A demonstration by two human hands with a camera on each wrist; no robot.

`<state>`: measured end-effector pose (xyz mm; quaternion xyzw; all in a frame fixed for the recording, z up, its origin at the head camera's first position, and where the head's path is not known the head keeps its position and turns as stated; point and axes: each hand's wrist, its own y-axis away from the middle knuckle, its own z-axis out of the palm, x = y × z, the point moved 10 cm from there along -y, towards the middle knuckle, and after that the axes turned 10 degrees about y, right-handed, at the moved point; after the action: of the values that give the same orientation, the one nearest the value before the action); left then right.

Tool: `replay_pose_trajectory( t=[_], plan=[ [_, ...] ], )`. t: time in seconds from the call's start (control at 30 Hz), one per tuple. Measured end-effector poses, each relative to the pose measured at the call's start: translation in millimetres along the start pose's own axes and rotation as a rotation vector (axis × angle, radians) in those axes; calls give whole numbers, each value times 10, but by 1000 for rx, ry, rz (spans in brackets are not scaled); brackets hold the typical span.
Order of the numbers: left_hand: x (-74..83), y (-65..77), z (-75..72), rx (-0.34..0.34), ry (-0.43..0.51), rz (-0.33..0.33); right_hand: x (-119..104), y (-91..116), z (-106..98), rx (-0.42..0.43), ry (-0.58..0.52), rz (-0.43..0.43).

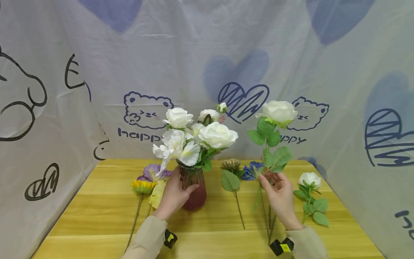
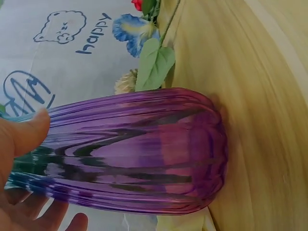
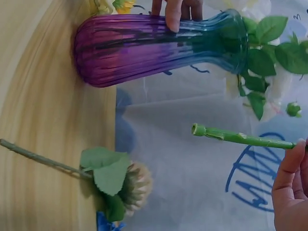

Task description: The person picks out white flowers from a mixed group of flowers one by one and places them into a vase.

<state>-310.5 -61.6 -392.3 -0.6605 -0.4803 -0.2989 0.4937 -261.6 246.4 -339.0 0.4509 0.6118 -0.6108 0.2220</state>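
My left hand (image 1: 176,196) grips the neck of a ribbed glass vase (image 1: 196,196), thumb on one side and fingers round the other. The vase stands upright on the table, teal at the top and purple-pink below, with stems showing through the glass. White flowers (image 1: 217,135) with green leaves fill its mouth. To the right of the vase, my right hand (image 1: 279,194) pinches a white rose (image 1: 279,112) upright by its stem. In the right wrist view the cut end of the green stem (image 3: 245,138) points out from the fingers, apart from the vase.
On the wooden table (image 1: 210,241), a beige flower (image 1: 231,164) and a blue flower (image 1: 252,170) lie between the hands. A smaller white rose (image 1: 309,179) lies far right. Purple (image 1: 153,172) and yellow (image 1: 143,186) flowers lie left of the vase. A printed cloth (image 1: 181,72) hangs behind.
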Motion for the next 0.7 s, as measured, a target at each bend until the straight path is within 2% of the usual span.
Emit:
replay_pose_trajectory(
  t=[0.2,0.37,0.6,0.7],
  plan=[
    [10,15,38,91,-12,26,-107,-32,47,32,0,-25],
    [56,54,134,138,-90,21,-228,-69,107,38,-23,-93],
    [303,93,324,167,-275,149,-434,-105,208,35,-87,-213],
    [345,123,353,175,-249,161,-521,-114,248,43,-115,-252]
  ],
)
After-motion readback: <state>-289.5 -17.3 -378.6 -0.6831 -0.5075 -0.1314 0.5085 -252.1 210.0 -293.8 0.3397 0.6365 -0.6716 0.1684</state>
